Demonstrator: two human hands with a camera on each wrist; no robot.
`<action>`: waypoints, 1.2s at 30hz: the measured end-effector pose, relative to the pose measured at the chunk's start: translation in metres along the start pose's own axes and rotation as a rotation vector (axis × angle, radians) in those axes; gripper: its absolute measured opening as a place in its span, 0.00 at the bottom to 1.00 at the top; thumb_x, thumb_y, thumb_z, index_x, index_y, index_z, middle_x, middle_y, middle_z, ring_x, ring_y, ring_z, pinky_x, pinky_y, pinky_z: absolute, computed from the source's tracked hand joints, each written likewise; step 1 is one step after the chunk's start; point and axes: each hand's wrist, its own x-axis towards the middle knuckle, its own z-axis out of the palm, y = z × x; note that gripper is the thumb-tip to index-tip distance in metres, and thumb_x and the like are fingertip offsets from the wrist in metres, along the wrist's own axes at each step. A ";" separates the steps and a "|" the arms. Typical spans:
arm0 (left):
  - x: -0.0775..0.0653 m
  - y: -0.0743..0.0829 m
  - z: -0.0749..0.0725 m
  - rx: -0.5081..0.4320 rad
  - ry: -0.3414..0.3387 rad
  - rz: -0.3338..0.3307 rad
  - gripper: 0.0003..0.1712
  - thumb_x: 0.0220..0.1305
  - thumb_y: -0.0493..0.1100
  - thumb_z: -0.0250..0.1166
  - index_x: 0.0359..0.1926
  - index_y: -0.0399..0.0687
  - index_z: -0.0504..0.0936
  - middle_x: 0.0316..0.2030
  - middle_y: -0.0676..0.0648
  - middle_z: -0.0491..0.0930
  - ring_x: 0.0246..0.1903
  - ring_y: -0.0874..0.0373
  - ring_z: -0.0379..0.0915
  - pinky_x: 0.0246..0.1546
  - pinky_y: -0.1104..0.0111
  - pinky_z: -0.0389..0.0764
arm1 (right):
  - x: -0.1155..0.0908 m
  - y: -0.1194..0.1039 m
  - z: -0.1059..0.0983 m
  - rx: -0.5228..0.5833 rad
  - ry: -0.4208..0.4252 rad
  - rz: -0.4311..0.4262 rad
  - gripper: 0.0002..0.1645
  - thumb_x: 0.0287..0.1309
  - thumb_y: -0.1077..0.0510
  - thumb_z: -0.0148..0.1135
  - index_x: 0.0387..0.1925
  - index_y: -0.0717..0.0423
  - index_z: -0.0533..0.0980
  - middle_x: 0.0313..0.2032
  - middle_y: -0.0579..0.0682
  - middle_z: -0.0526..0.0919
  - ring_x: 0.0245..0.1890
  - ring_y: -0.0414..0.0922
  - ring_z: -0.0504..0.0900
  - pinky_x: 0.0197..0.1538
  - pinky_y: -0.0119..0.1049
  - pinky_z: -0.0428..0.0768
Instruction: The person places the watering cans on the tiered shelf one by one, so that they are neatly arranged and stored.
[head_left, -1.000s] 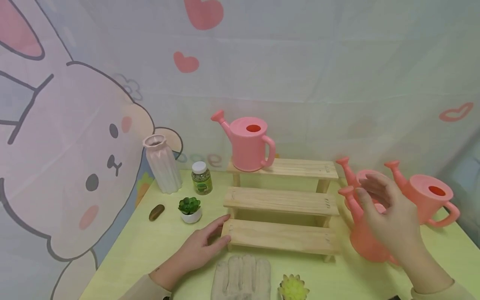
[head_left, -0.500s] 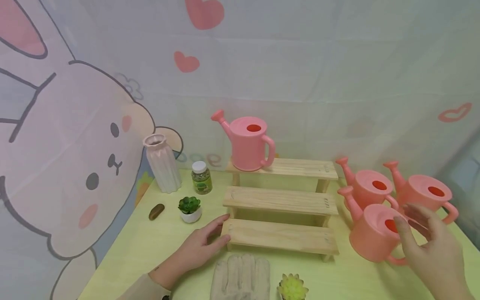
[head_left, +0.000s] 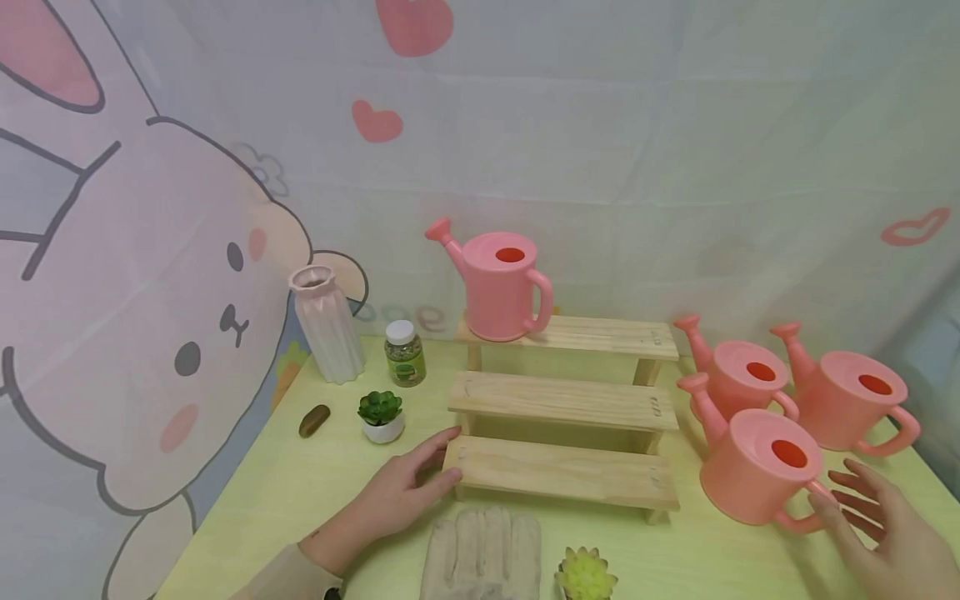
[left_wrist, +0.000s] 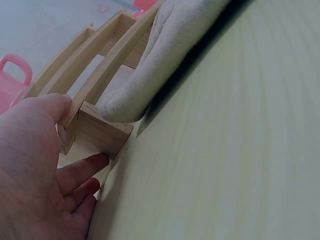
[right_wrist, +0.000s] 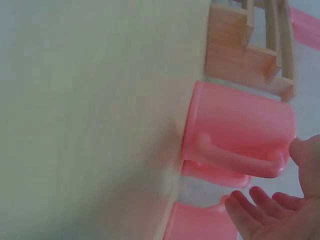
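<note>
A three-step wooden plant stand [head_left: 555, 471] stands in the middle of the table. My left hand [head_left: 401, 500] grips the left end of its lowest step, thumb at the front and fingers at the end panel [left_wrist: 97, 127]. On the top step sits a pink watering can [head_left: 498, 292], spout to the left. Three more pink watering cans are grouped to the right of the stand. Beside the handle of the nearest can [head_left: 750, 475], my right hand [head_left: 892, 533] has its fingers spread and holds nothing. Its thumb tip is right at that handle [right_wrist: 240, 160] in the right wrist view.
A white vase [head_left: 330, 333], a green-labelled jar [head_left: 405, 362], a potted succulent [head_left: 381, 417] and a brown stone [head_left: 313, 421] stand left of the stand. In front lie a grey hand-shaped piece [head_left: 483, 550] and a yellow-green succulent [head_left: 587, 575]. A printed cloth [head_left: 600, 150] hangs behind.
My right hand has moved right and toward me, from over the nearest watering can to beside its handle, uncovering the cans. My left hand stays on the stand.
</note>
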 end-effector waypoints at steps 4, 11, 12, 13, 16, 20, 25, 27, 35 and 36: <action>0.000 0.000 0.000 0.001 0.001 -0.005 0.33 0.72 0.66 0.59 0.74 0.84 0.60 0.65 0.55 0.79 0.64 0.62 0.77 0.67 0.50 0.74 | -0.001 0.006 0.004 -0.082 -0.086 0.061 0.56 0.67 0.33 0.61 0.75 0.71 0.55 0.58 0.81 0.73 0.54 0.77 0.77 0.42 0.55 0.84; 0.000 -0.001 0.000 -0.008 -0.004 -0.013 0.34 0.72 0.66 0.58 0.75 0.83 0.60 0.67 0.54 0.77 0.65 0.59 0.76 0.66 0.50 0.74 | -0.009 0.014 0.004 -0.081 -0.099 -0.101 0.40 0.69 0.44 0.64 0.70 0.64 0.65 0.51 0.72 0.84 0.36 0.29 0.87 0.30 0.22 0.81; 0.000 0.000 0.000 -0.008 -0.004 -0.011 0.34 0.72 0.66 0.58 0.75 0.82 0.60 0.67 0.54 0.78 0.65 0.60 0.76 0.67 0.49 0.74 | -0.010 0.015 0.003 -0.076 -0.105 -0.113 0.38 0.69 0.44 0.64 0.70 0.63 0.66 0.51 0.71 0.85 0.34 0.20 0.82 0.29 0.20 0.79; 0.000 0.000 0.000 -0.008 -0.004 -0.008 0.34 0.72 0.66 0.58 0.75 0.80 0.61 0.66 0.54 0.78 0.65 0.60 0.76 0.67 0.49 0.74 | -0.010 0.016 0.003 -0.069 -0.113 -0.117 0.37 0.70 0.45 0.63 0.69 0.62 0.67 0.50 0.69 0.86 0.33 0.14 0.76 0.29 0.18 0.77; 0.000 0.000 0.000 -0.006 -0.004 0.003 0.35 0.72 0.65 0.58 0.76 0.76 0.61 0.66 0.54 0.78 0.64 0.61 0.77 0.67 0.48 0.74 | -0.010 0.015 0.002 -0.088 -0.131 -0.082 0.36 0.70 0.41 0.61 0.66 0.62 0.70 0.49 0.68 0.87 0.34 0.22 0.82 0.31 0.29 0.84; 0.000 -0.001 0.001 0.000 0.001 0.011 0.35 0.73 0.65 0.58 0.77 0.73 0.62 0.66 0.53 0.79 0.63 0.60 0.77 0.66 0.48 0.74 | -0.007 0.016 0.002 -0.115 -0.143 -0.052 0.35 0.70 0.39 0.60 0.62 0.63 0.74 0.48 0.67 0.88 0.36 0.46 0.89 0.32 0.39 0.86; 0.000 -0.001 0.000 -0.005 0.001 0.012 0.35 0.73 0.64 0.58 0.77 0.73 0.62 0.65 0.53 0.79 0.63 0.60 0.78 0.67 0.48 0.74 | -0.004 0.016 0.005 -0.115 -0.152 -0.003 0.32 0.67 0.43 0.65 0.58 0.66 0.76 0.49 0.71 0.86 0.37 0.49 0.89 0.36 0.43 0.88; -0.001 0.000 0.000 -0.005 -0.002 0.010 0.35 0.73 0.64 0.58 0.77 0.73 0.62 0.65 0.53 0.79 0.63 0.60 0.77 0.67 0.48 0.73 | -0.002 0.014 0.006 -0.112 -0.169 0.046 0.34 0.65 0.44 0.67 0.58 0.68 0.75 0.50 0.73 0.84 0.42 0.62 0.88 0.40 0.51 0.87; -0.001 0.001 0.000 -0.010 -0.004 0.005 0.35 0.73 0.65 0.58 0.77 0.74 0.61 0.67 0.52 0.77 0.64 0.59 0.77 0.67 0.48 0.73 | -0.004 0.010 0.004 -0.098 -0.143 0.082 0.29 0.67 0.45 0.66 0.56 0.64 0.78 0.42 0.62 0.89 0.34 0.43 0.88 0.32 0.37 0.85; -0.001 0.001 -0.001 -0.009 -0.003 0.005 0.35 0.73 0.65 0.58 0.77 0.74 0.61 0.67 0.52 0.77 0.64 0.59 0.77 0.67 0.48 0.73 | -0.005 0.008 0.003 -0.099 -0.132 0.077 0.29 0.66 0.45 0.67 0.56 0.65 0.79 0.42 0.63 0.89 0.33 0.41 0.87 0.31 0.36 0.84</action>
